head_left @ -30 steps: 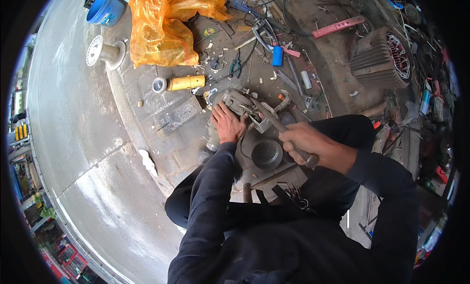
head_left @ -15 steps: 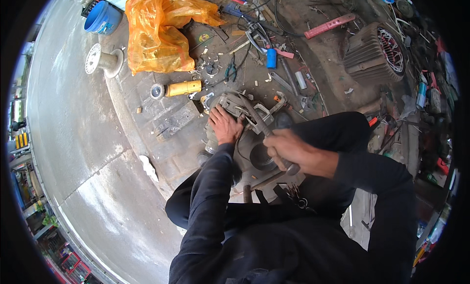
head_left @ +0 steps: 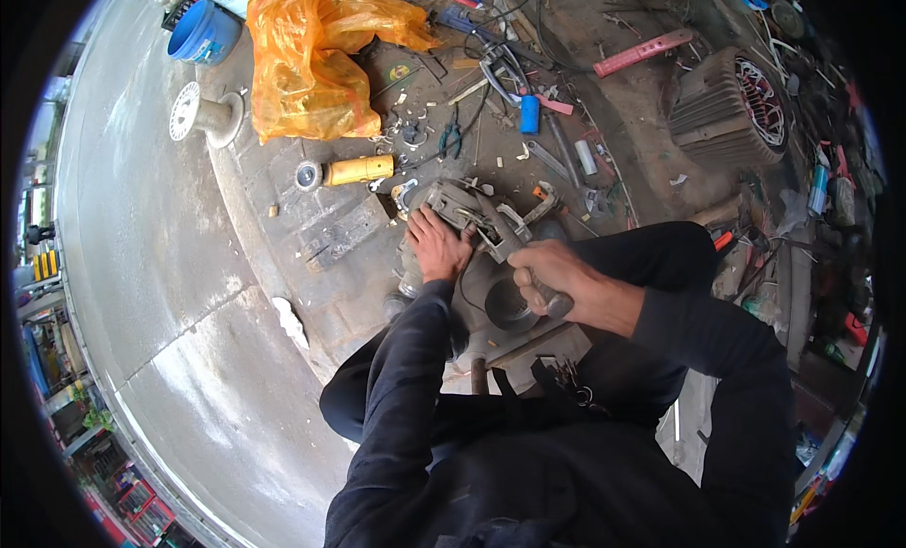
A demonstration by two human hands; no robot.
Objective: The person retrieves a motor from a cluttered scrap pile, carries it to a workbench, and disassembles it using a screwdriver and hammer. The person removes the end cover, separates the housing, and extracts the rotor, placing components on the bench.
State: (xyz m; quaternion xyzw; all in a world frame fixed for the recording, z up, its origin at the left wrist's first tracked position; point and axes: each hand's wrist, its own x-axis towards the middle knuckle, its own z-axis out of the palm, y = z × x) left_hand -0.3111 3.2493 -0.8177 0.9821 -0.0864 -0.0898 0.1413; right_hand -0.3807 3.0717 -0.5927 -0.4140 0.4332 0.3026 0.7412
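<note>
A grey metal machine housing (head_left: 472, 293) with a round opening sits on the ground between my knees. My left hand (head_left: 437, 246) presses flat on its upper left side, fingers spread over the casing. My right hand (head_left: 557, 284) is closed around the handle of a metal tool (head_left: 491, 235) whose head reaches up onto a grey metal part (head_left: 458, 203) at the top of the housing. My dark sleeves cover both forearms.
An orange plastic bag (head_left: 311, 67), a blue bucket (head_left: 203, 33), a white spool (head_left: 193, 114) and a yellow cylinder (head_left: 359, 170) lie to the upper left. A finned motor casing (head_left: 727, 109), a pink bar (head_left: 642, 52), pliers and several loose tools lie beyond. Smooth concrete spreads left.
My right hand has slid along the tool handle and shifted slightly left and down. My left hand stays pressed on the housing. The view has shifted a little.
</note>
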